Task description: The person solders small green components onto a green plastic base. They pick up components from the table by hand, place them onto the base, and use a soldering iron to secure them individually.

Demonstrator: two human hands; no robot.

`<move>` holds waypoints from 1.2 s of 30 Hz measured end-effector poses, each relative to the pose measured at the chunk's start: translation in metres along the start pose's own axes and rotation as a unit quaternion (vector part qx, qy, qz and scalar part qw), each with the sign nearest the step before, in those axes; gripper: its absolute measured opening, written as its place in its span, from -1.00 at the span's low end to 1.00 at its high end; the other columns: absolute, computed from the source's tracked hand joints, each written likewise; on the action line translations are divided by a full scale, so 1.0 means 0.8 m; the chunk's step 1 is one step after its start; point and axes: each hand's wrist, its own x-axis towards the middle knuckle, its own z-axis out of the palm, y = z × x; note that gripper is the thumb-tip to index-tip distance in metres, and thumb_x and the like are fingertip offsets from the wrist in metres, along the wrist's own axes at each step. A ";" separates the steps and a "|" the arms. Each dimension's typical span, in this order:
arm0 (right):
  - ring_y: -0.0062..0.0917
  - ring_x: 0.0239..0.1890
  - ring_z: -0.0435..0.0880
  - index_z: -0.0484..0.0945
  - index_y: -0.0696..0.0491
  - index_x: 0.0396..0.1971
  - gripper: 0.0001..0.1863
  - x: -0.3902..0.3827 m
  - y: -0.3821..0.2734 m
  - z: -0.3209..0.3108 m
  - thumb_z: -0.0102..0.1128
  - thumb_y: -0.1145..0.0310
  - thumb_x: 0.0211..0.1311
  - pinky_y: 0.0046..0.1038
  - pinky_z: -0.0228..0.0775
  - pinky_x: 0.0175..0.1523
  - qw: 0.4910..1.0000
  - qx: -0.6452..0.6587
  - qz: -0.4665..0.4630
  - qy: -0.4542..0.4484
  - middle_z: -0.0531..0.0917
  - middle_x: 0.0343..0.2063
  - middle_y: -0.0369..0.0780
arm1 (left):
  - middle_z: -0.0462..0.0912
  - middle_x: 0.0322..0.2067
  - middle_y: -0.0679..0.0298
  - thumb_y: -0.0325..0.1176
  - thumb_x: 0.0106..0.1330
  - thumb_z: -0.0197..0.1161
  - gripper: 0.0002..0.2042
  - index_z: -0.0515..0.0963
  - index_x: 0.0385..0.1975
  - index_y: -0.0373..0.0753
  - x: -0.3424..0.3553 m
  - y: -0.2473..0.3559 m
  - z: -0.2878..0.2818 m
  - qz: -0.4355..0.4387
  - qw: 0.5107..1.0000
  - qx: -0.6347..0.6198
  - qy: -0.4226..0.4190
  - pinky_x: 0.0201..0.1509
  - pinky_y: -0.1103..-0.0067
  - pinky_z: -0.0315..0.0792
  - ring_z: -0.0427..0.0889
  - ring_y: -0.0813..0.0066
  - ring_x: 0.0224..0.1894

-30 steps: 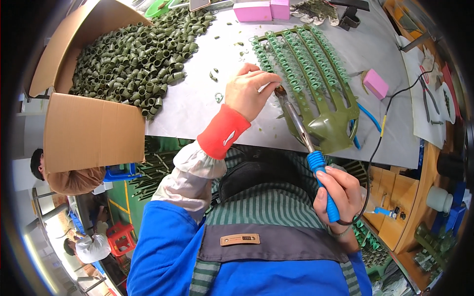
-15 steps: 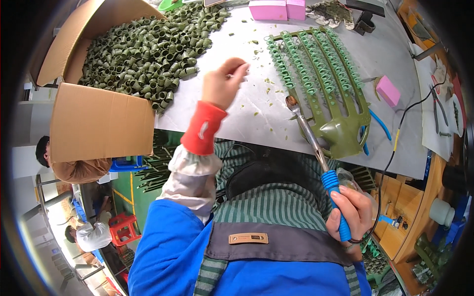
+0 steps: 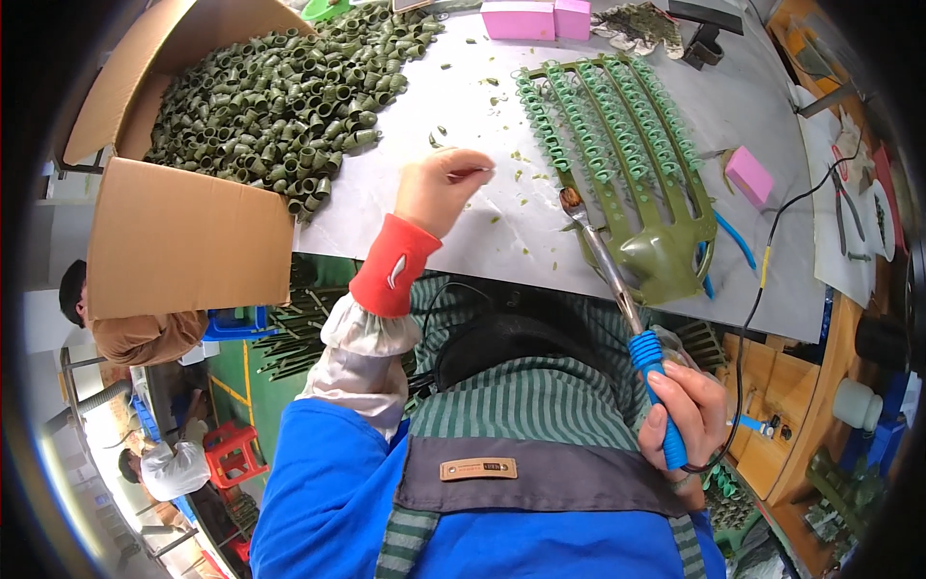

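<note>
My right hand is wrapped round the ribbed blue handle of a soldering iron. Its metal shaft slants up and left, and the brownish tip is beside the lower left of an olive-green plastic frame. Long ribs run up the frame, lined with rows of lighter green rings. Over the table, left of the frame, my left hand has its fingers pressed together; whether anything small is between them is hidden. A red wristband circles that wrist.
An opened cardboard box lies at the left, with a heap of olive-green cup-shaped parts spilling onto the table. Pink blocks, blue-handled pliers and a stained glove lie around. The iron's black cord loops right. Other people work at far left.
My left hand has moved down and slightly right, uncovering small green bits on the table. My right hand still holds the soldering iron in nearly the same place.
</note>
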 end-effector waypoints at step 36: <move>-0.31 -0.38 0.49 0.47 0.23 -0.37 -0.69 -0.025 0.028 -0.038 -0.06 0.25 0.23 -0.36 0.52 -0.41 0.949 0.148 0.134 0.244 0.43 -0.22 -0.02 | 0.58 -0.47 0.21 -0.42 0.13 0.28 -0.69 0.50 -0.11 -0.28 -0.098 0.073 0.134 0.299 0.943 0.108 -0.103 -0.37 0.48 0.50 0.59 0.29 -0.42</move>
